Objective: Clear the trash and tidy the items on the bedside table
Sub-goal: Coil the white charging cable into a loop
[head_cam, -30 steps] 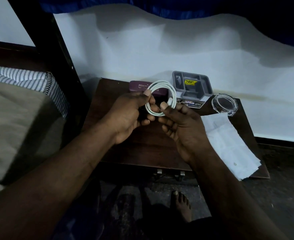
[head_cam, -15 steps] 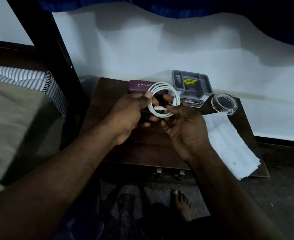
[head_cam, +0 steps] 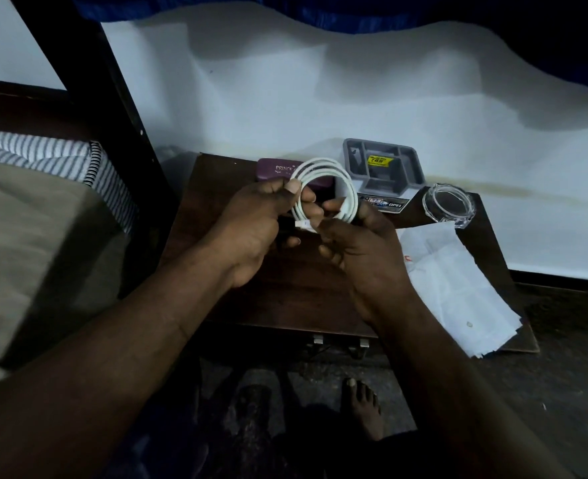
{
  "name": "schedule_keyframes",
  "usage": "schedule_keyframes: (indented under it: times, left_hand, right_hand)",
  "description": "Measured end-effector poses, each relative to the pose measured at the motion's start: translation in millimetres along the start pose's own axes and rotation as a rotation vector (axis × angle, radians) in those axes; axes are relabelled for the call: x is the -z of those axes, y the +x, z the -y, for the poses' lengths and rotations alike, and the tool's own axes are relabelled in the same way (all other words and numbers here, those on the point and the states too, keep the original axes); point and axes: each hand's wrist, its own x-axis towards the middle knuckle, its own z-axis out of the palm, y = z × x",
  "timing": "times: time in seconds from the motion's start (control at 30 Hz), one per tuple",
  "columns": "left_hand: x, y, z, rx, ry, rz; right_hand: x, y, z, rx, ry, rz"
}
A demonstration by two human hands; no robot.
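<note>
The left hand (head_cam: 258,219) is pinching the left side of the coiled white cable (head_cam: 350,197) while the right hand (head_cam: 361,243) is gripping its right side above the table (head_cam: 216,188)

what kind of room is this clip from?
Most likely a bedroom, dimly lit. Striped bedding and a dark bed-frame post sit at left, and beside them a small wooden bedside table carries personal items: a purple case and a clear glass dish.
</note>
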Motion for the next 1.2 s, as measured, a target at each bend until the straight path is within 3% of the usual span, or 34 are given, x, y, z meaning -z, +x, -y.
schedule_keyframes:
  times: [0.3, 0.47, 0.83, 1.03, 1.2]
  left_hand:
    - [7.2, 3.8, 0.9, 0.133, -0.106, -0.01]
    - [8.6, 5.9, 2.1, 0.192, -0.016, 0.015]
    - [12.7, 11.4, 12.6, -0.136, 0.326, -0.132]
    - [9.4, 10.8, 11.6, -0.042, 0.038, -0.096]
    - [6.2, 8.8, 10.0, 0.031, -0.019, 0.009]
  right_hand:
    - [-0.6, -0.5, 1.6, -0.049, 0.06, 0.009]
    - [3.0, 2.4, -1.4, -0.045, -0.035, -0.046]
    - [3.1, 3.6, -5.4, 0.101, -0.403, -0.051]
    - [3.2, 3.1, -2.8, 0.12, -0.353, -0.091]
    - [3.6, 2.9, -0.7, 0.092, -0.183, -0.127]
